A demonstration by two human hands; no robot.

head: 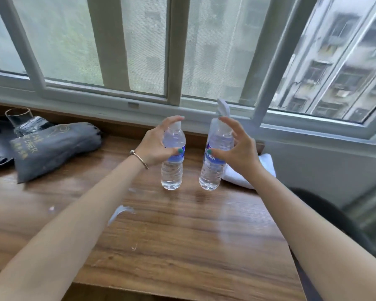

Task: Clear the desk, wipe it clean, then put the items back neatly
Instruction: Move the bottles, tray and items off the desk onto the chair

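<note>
Two clear water bottles with blue labels stand side by side on the wooden desk (182, 235) near the window. My left hand (155, 146) grips the left bottle (172, 172) around its upper half, thumb on the label and fingers by the white cap. My right hand (239, 148) holds the right bottle (211, 172), which leans slightly: thumb on the label, index finger over the cap, other fingers curled at its far side. A white tissue-like piece (223, 107) sticks up at that bottle's top.
A grey drawstring pouch (52, 146) lies at the left, with dark objects (22, 122) behind it by the window sill. A folded white cloth (267, 164) lies at the desk's right edge. White scraps (119, 211) dot the desk. A dark chair (334, 218) stands at right.
</note>
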